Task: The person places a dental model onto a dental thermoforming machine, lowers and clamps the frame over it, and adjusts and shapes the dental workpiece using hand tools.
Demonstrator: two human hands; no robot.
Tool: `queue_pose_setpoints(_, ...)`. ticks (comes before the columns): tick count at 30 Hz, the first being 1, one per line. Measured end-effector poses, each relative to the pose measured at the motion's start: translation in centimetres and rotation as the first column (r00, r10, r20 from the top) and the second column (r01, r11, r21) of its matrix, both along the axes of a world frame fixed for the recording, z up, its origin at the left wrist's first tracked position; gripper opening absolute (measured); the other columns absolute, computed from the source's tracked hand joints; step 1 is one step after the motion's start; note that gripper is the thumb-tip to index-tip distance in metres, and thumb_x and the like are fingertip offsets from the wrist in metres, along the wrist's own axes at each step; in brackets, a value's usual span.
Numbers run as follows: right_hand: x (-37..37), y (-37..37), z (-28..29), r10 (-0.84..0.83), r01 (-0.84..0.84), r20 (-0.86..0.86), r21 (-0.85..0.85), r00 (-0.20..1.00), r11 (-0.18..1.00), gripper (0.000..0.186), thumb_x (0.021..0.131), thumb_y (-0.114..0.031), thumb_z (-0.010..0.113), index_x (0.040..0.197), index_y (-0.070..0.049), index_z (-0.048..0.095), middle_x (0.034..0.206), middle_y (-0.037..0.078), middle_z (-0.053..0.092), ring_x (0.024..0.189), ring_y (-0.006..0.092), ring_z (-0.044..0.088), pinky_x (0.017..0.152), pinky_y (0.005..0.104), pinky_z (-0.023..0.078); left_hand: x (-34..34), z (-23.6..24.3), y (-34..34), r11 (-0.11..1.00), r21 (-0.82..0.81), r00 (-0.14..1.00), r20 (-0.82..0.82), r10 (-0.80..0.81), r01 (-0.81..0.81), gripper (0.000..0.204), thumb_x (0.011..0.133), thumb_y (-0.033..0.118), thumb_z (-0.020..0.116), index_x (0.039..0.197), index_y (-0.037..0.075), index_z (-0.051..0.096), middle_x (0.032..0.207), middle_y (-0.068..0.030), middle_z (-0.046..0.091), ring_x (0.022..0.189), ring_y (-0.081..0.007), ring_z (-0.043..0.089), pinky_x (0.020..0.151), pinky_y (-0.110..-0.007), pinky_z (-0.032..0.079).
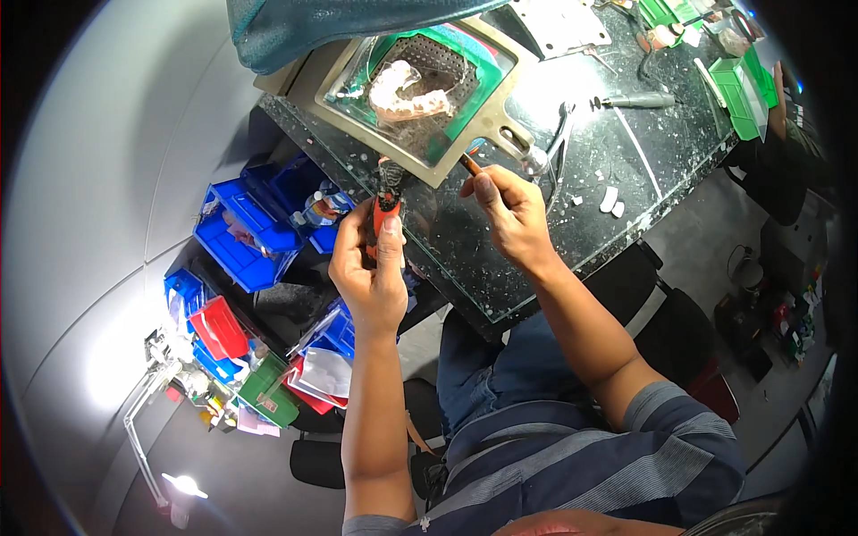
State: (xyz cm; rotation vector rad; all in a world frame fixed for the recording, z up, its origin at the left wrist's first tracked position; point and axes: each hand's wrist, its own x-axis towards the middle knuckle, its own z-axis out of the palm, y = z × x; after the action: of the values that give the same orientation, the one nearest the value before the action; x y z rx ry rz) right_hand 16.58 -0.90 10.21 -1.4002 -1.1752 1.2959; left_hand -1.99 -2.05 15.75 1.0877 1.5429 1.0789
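Observation:
My left hand [375,255] is closed around an orange-and-black handled tool [387,198], held upright beside the table edge; its exact kind is unclear. Pinched in my right hand [511,210] is a slim tool with a dark and orange-brown shaft [470,164], its tip passing under the corner of a beige metal frame [435,173]. Clear plastic sheet spans this frame. Inside the frame, a pale horseshoe-shaped dental model [407,105] rests on a perforated dark plate [429,52] with a green surround [490,76].
A lamp-lit black tabletop [572,241] holds a grey rotary handpiece [639,101], pliers [560,152], white scraps [609,198] and a green bin [742,94]. Blue bins [246,237] and a red bin [219,328] stand below on the left. A teal padded cover [331,27] overhangs the frame.

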Motion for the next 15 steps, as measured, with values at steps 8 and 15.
queue_pose_setpoints(8, -1.2, 0.3, 0.5, -0.096, 0.097, -0.010, 0.064, 0.995, 0.993, 0.042, 0.105, -0.038, 0.056, 0.088, -0.001, 0.067, 0.068, -0.005, 0.049, 0.062, 0.0047, 0.039, 0.056, 0.0232, 0.030, -0.2, 0.1, 0.0, 1.000, -0.021, 0.999, 0.042, 0.009, -0.008, 0.023, 0.101, 0.015, 0.062, 0.115, -0.003, 0.062, 0.078, -0.0005, 0.060, 0.059, -0.0032, 0.047, 0.053, -0.018, 0.036)
queue_pose_setpoints(15, -1.9, -1.0, 2.0, -0.124, 0.109, -0.105, -0.135, 0.987, 0.985, 0.038, 0.106, -0.029, 0.054, 0.088, 0.000, 0.068, 0.070, -0.004, 0.051, 0.064, 0.0043, 0.040, 0.056, 0.0236, 0.032, -0.2, 0.0, 0.1, 1.000, -0.021, 0.999, 0.041, 0.000, 0.001, 0.024, 0.100, 0.016, 0.063, 0.115, -0.003, 0.063, 0.077, -0.0004, 0.060, 0.059, -0.0033, 0.048, 0.053, -0.018, 0.037)
